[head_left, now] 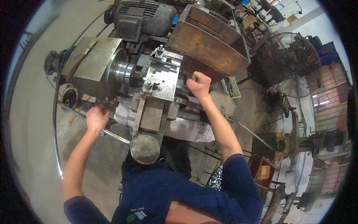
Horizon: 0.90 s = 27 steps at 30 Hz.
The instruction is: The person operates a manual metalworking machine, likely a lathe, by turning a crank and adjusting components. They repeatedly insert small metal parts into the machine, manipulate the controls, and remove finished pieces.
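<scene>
A small lathe stands in front of me. Its bright metal spindle nose point(125, 72) points right toward the steel tool slide point(160, 80), which carries clamped tool posts point(149, 83). My left hand point(97, 118) is at the front of the machine, below the headstock point(93, 61). Its fingers are curled in, and their tips are dark; what they hold is hidden. Close by it runs a shiny metal lever point(117, 136). My right hand point(199, 85) is closed like a fist just right of the tool slide. I cannot make out anything within it.
Behind the lathe sit a ribbed electric motor point(145, 18) and a large wooden box point(209, 37). A round handwheel point(145, 149) sticks out close to my body. At right stand a caged fan point(289, 61) and a long rod point(250, 130). A brush point(80, 61) lies on the headstock cover.
</scene>
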Motion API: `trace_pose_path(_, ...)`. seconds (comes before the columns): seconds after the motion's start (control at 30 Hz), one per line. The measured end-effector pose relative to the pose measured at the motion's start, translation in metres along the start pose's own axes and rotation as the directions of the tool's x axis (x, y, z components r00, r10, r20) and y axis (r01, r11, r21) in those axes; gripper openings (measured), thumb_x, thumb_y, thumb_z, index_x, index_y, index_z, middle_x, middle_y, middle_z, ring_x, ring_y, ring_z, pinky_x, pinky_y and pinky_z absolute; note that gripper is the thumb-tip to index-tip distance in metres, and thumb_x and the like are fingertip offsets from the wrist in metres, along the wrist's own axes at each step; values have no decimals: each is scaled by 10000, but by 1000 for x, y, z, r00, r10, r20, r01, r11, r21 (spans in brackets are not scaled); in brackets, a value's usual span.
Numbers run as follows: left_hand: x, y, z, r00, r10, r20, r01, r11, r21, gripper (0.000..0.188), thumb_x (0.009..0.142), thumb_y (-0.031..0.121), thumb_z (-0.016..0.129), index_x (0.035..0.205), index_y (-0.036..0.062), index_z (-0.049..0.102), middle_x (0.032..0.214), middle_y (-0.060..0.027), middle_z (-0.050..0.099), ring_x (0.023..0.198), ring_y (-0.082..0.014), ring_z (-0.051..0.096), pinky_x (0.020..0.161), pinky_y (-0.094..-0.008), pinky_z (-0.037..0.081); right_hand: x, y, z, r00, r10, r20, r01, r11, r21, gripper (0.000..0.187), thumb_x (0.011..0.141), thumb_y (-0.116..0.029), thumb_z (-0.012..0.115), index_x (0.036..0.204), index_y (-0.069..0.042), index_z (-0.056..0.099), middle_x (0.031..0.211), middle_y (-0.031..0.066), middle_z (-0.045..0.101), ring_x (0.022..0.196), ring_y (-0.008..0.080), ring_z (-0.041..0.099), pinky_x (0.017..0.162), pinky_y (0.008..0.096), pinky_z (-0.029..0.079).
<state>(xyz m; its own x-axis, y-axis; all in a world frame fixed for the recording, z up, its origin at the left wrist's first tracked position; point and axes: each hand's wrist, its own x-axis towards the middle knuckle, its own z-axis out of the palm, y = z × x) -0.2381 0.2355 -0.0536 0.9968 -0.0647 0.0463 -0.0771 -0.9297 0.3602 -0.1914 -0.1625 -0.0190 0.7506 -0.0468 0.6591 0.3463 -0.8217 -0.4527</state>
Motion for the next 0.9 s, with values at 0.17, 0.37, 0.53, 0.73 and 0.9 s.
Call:
trace_pose_path(0.17, 0, 1, 0, 1000, -23, -20, 24, 1000, 8, 140, 701, 207, 595, 750, 81, 634, 703, -169, 616, 711, -340, 597, 671, -426, 473, -5, 0, 6, 996, -89, 25, 90, 993, -71, 171, 539, -157, 553, 502, -82, 404, 490, 99, 426, 442, 291, 452, 415, 366, 356)
trace_pose_path(0.37, -1, 1, 0, 999, -10, -38, 10, 1000, -7, 149, 702, 193, 578, 754, 73, 651, 716, -181, 611, 711, -353, 592, 668, -429, 476, -23, -2, 15, 992, -63, 106, 74, 992, -99, 202, 562, -204, 565, 512, -74, 420, 507, 114, 460, 466, 301, 483, 432, 380, 374)
trace_pose_path(0.53, 0, 3, -2, 999, -14, -29, 14, 1000, -4, 162, 712, 196, 563, 767, 79, 661, 735, -179, 614, 721, -352, 594, 672, -426, 476, -27, 2, 18, 981, 16, 192, -9, 999, -40, 230, 587, -253, 546, 530, -60, 435, 536, 139, 489, 502, 320, 511, 454, 389, 394)
trace_pose_path(0.73, 0, 4, -3, 1000, -30, -8, 30, 999, 36, 169, 719, 204, 558, 772, 82, 664, 750, -173, 620, 726, -349, 597, 687, -423, 475, -27, -9, 24, 934, 105, 341, -94, 994, -48, 227, 583, -269, 539, 539, -53, 483, 559, 159, 515, 525, 345, 521, 487, 409, 411)
trace_pose_path(0.9, -1, 5, -3, 1000, -19, -15, 19, 1000, 25, 178, 717, 210, 561, 780, 76, 660, 749, -175, 619, 727, -352, 595, 685, -424, 474, -27, -10, 23, 929, 224, 293, -248, 967, 47, 205, 591, -202, 539, 535, -17, 472, 513, 170, 456, 456, 255, 462, 456, 356, 376)
